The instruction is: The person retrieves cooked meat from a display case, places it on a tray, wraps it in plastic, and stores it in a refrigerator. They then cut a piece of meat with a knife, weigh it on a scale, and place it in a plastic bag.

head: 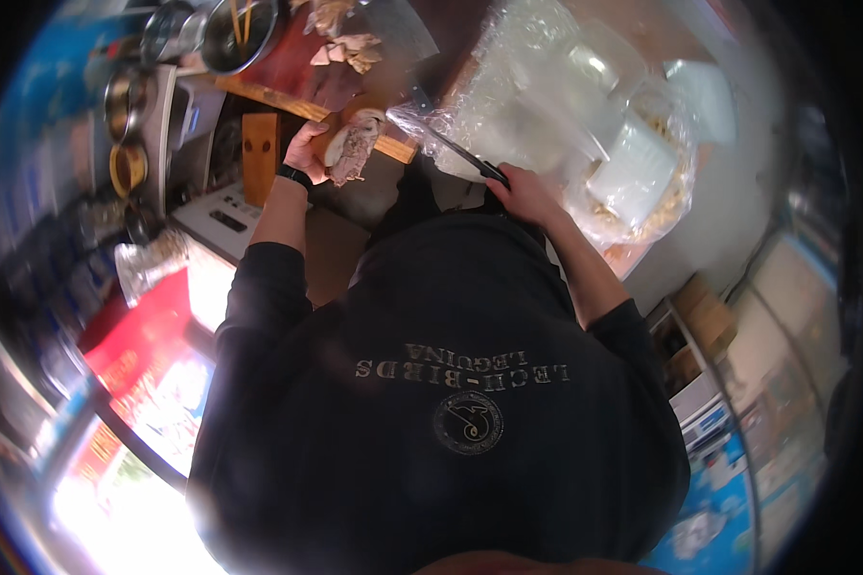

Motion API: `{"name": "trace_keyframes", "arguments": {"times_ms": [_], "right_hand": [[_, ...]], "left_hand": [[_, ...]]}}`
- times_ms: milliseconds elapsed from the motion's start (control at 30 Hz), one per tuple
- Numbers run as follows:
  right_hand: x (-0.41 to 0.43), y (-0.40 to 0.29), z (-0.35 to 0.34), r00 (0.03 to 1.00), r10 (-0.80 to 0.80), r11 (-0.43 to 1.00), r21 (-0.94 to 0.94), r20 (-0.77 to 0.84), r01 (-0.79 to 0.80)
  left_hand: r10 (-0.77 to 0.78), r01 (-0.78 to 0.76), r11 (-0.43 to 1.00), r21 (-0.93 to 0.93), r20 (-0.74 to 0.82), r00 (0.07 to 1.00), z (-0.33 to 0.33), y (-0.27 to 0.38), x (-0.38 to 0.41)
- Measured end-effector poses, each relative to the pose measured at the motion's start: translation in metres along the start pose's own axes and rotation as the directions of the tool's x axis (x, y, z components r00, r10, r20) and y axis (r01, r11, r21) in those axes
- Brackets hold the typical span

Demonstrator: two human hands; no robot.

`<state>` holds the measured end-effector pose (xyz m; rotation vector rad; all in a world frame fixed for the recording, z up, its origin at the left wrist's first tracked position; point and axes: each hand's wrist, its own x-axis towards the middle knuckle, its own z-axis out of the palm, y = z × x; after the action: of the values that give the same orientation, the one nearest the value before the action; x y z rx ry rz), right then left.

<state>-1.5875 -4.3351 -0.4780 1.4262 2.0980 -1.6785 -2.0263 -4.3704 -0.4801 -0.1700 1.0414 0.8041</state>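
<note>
At the upper left, my left hand (304, 154), with a dark band on the wrist, holds a chunk of cooked meat (356, 147) near the edge of a wooden board (280, 98). My right hand (525, 192) grips the black handle of a long, thin metal utensil (457, 149); whether it is a knife or tongs cannot be told. Its far end points towards the meat, and contact there is unclear. Beyond the meat lies a cleaver (403, 32) with a riveted dark handle. Cut meat pieces (349, 52) rest beside its blade.
Clear plastic bags (525, 93) cover the surface right of the board. A bagged heap of pale food (661, 208) has a translucent container (633, 169) on it. At the upper left stand a metal pot (219, 54) with chopsticks, a metal bowl (126, 104) and a wooden block (260, 162).
</note>
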Motion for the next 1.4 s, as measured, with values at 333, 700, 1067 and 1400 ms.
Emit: {"name": "trace_keyframes", "arguments": {"times_ms": [333, 700, 1067, 1400], "right_hand": [[0.009, -0.04, 0.078, 0.814, 0.372, 0.922, 0.279, -0.446, -0.268], [-0.068, -0.171, 0.099, 0.926, 0.28, 0.907, 0.385, -0.255, -0.168], [-0.074, -0.195, 0.096, 0.856, 0.192, 0.972, -0.027, -0.48, -0.233], [-0.082, -0.205, 0.098, 0.836, 0.201, 0.966, -0.04, -0.511, -0.257]], "left_hand": [[-0.081, 0.068, 0.976, 0.206, 0.053, 0.995, -0.028, 0.04, 0.066], [-0.04, 0.046, 0.996, -0.075, 0.086, 0.995, -0.016, 0.014, 0.062], [0.011, -0.018, 0.999, 0.033, 0.199, 0.98, 0.002, 0.024, 0.046], [0.099, -0.143, 0.978, 0.152, 0.263, 0.96, 0.016, 0.021, 0.038]]}}
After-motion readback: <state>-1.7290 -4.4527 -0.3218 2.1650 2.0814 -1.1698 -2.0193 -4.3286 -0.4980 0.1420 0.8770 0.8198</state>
